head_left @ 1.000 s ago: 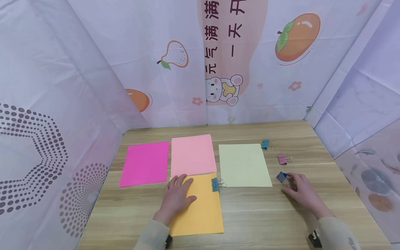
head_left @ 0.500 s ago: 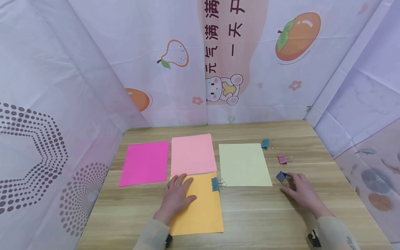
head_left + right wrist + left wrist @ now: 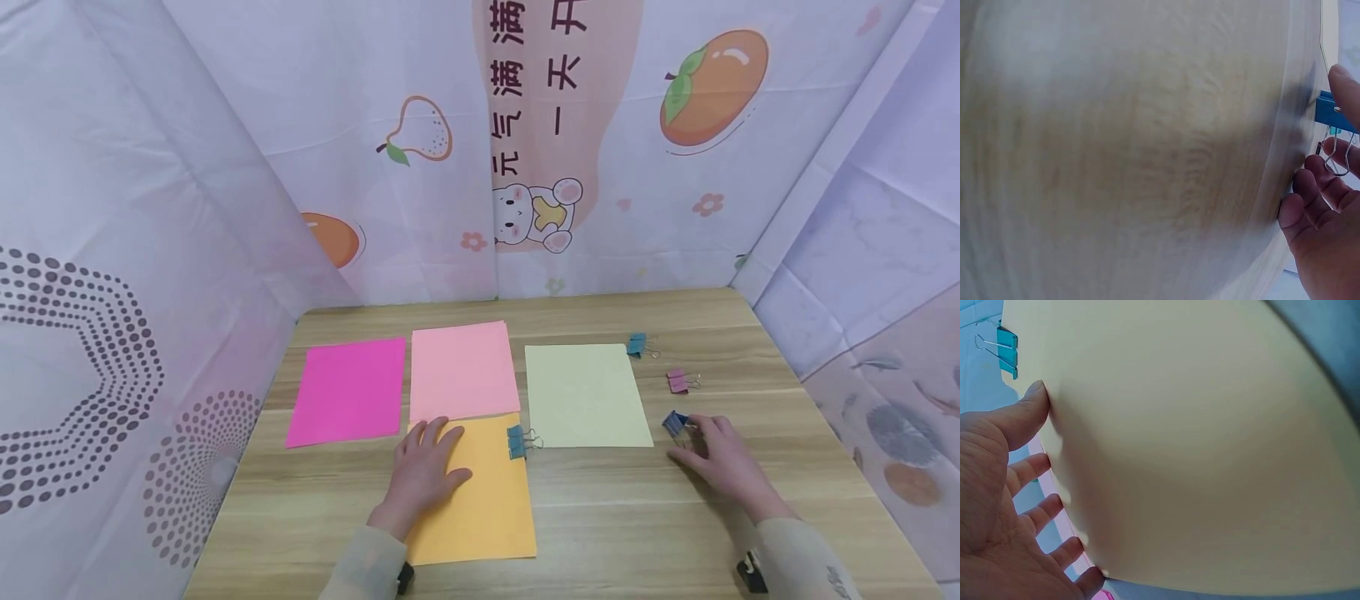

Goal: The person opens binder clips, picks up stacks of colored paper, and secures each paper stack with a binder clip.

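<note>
My left hand (image 3: 426, 472) rests palm down with fingers spread on the orange paper sheet (image 3: 480, 517). A teal binder clip (image 3: 517, 442) bites that sheet's right edge. In the left wrist view, the thumb and fingertips lie along the paper (image 3: 1179, 456). My right hand (image 3: 723, 458) is beside a dark blue binder clip (image 3: 675, 423) on the table. Its index finger reaches the clip's right side, while the thumb is spread away below it. The right wrist view shows the blue clip (image 3: 1330, 114) partly behind the thumb, its wire handle in front of the fingers.
Behind the orange sheet lies a pink paper (image 3: 463, 371), with a magenta sheet (image 3: 348, 392) to its left and a pale green sheet (image 3: 587, 396) to its right. Another teal clip (image 3: 637, 345) and a mauve clip (image 3: 678, 382) are at the table's right. Printed curtains (image 3: 420, 225) enclose the table.
My right thumb has shifted slightly left, spreading from the other fingers. The left hand, the sheets and the clips look unmoved.
</note>
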